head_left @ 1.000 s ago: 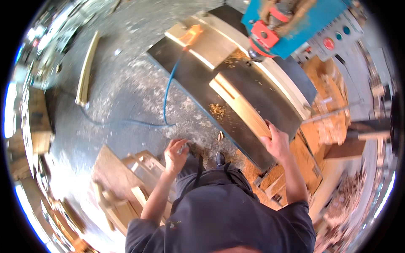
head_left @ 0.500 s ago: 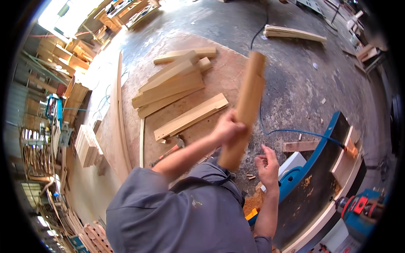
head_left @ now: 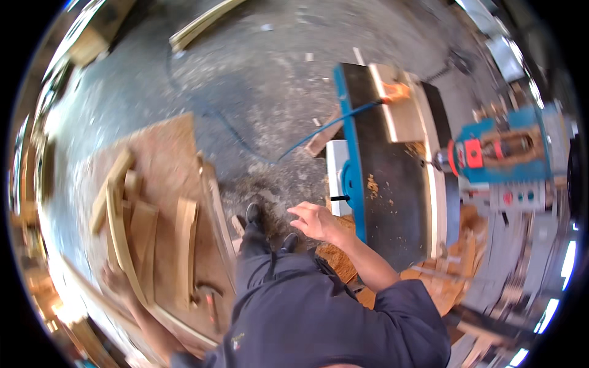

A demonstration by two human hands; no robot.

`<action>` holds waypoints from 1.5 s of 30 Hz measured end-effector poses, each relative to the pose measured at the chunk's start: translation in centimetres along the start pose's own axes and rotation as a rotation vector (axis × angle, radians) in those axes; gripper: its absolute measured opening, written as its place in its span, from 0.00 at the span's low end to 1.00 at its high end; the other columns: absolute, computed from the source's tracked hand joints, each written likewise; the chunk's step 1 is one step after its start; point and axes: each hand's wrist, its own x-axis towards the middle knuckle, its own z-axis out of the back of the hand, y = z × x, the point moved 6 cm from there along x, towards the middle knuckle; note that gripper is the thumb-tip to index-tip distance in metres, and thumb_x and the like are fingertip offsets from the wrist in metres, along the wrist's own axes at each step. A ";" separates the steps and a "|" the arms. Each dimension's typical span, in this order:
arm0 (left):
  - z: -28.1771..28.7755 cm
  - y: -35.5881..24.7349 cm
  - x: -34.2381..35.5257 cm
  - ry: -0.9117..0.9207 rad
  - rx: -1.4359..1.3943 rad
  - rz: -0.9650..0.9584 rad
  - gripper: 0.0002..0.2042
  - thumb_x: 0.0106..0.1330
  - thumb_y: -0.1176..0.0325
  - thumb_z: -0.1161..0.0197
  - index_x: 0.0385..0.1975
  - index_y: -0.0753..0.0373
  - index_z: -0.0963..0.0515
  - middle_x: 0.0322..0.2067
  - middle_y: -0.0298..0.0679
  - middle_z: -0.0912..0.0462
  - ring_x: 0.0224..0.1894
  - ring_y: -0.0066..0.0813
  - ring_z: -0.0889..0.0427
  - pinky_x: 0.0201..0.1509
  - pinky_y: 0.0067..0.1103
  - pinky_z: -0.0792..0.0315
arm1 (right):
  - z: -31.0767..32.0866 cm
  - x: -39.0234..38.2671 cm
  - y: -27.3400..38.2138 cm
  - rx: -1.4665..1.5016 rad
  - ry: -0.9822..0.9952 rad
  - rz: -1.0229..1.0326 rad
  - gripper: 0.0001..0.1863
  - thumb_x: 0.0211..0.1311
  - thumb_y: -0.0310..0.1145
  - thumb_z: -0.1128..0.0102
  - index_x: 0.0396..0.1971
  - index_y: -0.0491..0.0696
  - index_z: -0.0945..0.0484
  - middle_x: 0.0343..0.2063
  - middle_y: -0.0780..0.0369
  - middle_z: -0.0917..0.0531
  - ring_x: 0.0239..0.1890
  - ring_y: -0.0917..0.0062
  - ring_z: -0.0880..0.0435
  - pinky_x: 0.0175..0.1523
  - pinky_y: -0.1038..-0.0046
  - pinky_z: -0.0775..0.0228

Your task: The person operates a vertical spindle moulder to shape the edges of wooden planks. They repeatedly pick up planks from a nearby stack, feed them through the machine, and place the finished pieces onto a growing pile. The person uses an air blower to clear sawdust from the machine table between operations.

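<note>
On the left, my blurred left hand (head_left: 116, 281) closes at the lower side of a long pale wooden board (head_left: 120, 236), seen nearly edge-on. Its far end lies over a pile of boards (head_left: 145, 224) on a brown sheet (head_left: 169, 138). The fingers are partly hard to make out. My right hand (head_left: 316, 221) hovers in front of my body with nothing in it, fingers apart, left of the blue-edged machine table (head_left: 392, 208). A separate board (head_left: 186, 245) lies right of the pile, with a hammer (head_left: 210, 303) near its closer end.
On the right, a blue drilling machine (head_left: 503, 147) points its bit at a wooden strip (head_left: 434, 184) along the dark table. A blue hose (head_left: 307, 138) crosses the floor to an orange air gun (head_left: 396, 92). Sawdust (head_left: 336, 260) heaps beside the table. More lumber (head_left: 205, 23) lies farther off.
My view has turned to the right. My left hand has carried the board from in front of my body to the pile on the left. My right hand remains near the machine table.
</note>
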 end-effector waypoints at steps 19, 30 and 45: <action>-3.0 -21.4 -6.4 0.418 -0.916 -0.448 0.14 0.66 0.73 0.23 0.46 0.62 0.22 0.33 0.34 0.18 0.28 0.27 0.22 0.33 0.26 0.25 | 25.8 12.2 -21.0 1.227 -1.247 -0.385 0.12 0.61 0.19 0.37 0.43 0.43 0.25 0.34 0.59 0.18 0.32 0.69 0.10 0.35 0.66 0.12; 4.3 -37.4 5.1 1.339 -1.212 -0.018 0.24 0.55 0.71 0.23 0.48 0.63 0.29 0.35 0.40 0.21 0.35 0.32 0.20 0.42 0.27 0.24 | 14.4 5.2 -2.3 1.514 -0.733 -0.203 0.28 0.71 0.27 0.40 0.70 0.42 0.29 0.42 0.56 0.16 0.37 0.69 0.07 0.37 0.69 0.10; 9.1 -53.4 6.3 1.577 -1.018 -0.441 0.31 0.50 0.76 0.18 0.55 0.62 0.28 0.37 0.35 0.19 0.35 0.22 0.19 0.37 0.20 0.23 | 10.5 -5.3 -5.5 1.345 -1.096 -0.663 0.31 0.73 0.26 0.40 0.71 0.39 0.40 0.30 0.64 0.23 0.24 0.73 0.12 0.30 0.66 0.17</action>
